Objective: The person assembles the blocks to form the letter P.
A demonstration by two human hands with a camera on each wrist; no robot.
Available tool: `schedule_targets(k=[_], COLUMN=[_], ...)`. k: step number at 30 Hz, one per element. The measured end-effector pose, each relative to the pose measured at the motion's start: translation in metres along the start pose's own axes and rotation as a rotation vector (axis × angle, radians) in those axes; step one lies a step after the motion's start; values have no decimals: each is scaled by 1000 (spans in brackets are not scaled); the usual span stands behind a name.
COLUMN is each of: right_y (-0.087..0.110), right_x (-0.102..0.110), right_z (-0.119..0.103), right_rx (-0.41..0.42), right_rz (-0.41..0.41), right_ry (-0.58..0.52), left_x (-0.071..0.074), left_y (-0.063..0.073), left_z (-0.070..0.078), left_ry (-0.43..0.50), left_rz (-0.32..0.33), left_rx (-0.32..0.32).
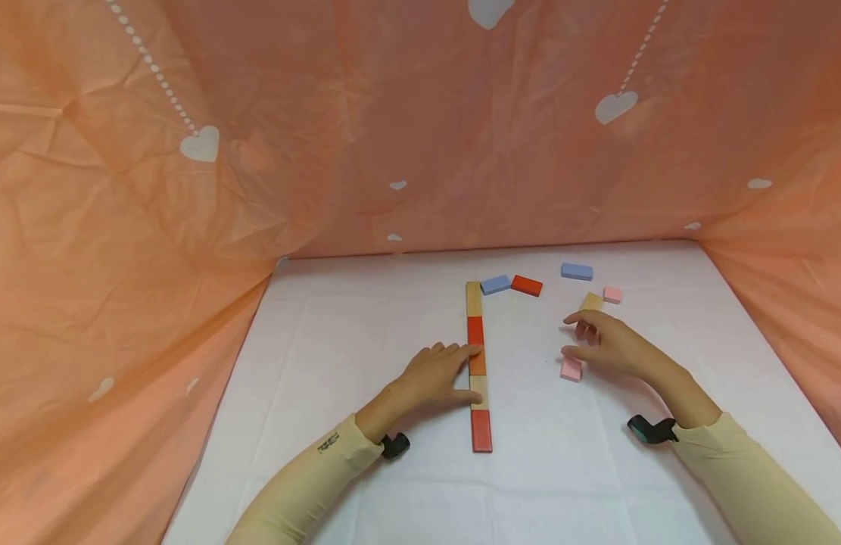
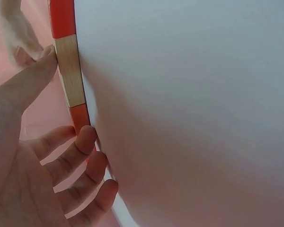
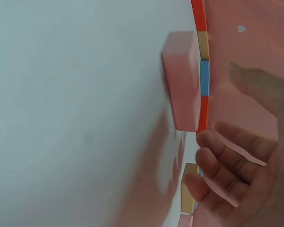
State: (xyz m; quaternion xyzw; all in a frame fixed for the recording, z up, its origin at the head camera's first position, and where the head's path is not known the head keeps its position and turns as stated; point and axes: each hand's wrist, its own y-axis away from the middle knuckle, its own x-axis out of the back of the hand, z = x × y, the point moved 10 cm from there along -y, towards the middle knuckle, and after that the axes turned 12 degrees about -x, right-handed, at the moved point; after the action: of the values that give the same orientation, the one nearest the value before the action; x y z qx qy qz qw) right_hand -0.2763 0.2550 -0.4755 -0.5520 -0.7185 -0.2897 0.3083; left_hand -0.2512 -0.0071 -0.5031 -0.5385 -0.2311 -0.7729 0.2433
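Note:
A straight row of flat blocks runs away from me on the white table: a natural wood block (image 1: 474,299) at the far end, then a red block (image 1: 475,330), an orange block (image 1: 478,365), another natural wood block (image 1: 479,393) and a red block (image 1: 481,431) nearest me. My left hand (image 1: 423,377) rests along the row's left side, its index fingertip on the orange block and its thumb on the nearer wood block. Over on the right, my right hand (image 1: 614,344) hovers with parted fingers, holding nothing. Close by its thumb is a pink block (image 3: 182,90); beyond its fingers lies a wood block (image 1: 593,301).
At the row's far end, a blue block (image 1: 496,284) and a red block (image 1: 527,285) lie angled to the right. Another blue block (image 1: 577,271) and a second pink block (image 1: 612,294) sit at the back right. Orange cloth (image 1: 420,151) with white hearts hangs around the table (image 1: 365,318).

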Motion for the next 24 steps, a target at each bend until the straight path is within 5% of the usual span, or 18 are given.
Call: schedule_targets(k=[11, 24], right_y=[19, 24], right_x=[-17, -19], right_z=[10, 13], right_rx=[-82, -42], right_rz=[-38, -22], right_ry=[7, 11], left_x=[0, 0], left_y=[0, 0], left_z=[-1, -1], left_ry=[-8, -1], left_rz=[-1, 0], left_rx=[-2, -3])
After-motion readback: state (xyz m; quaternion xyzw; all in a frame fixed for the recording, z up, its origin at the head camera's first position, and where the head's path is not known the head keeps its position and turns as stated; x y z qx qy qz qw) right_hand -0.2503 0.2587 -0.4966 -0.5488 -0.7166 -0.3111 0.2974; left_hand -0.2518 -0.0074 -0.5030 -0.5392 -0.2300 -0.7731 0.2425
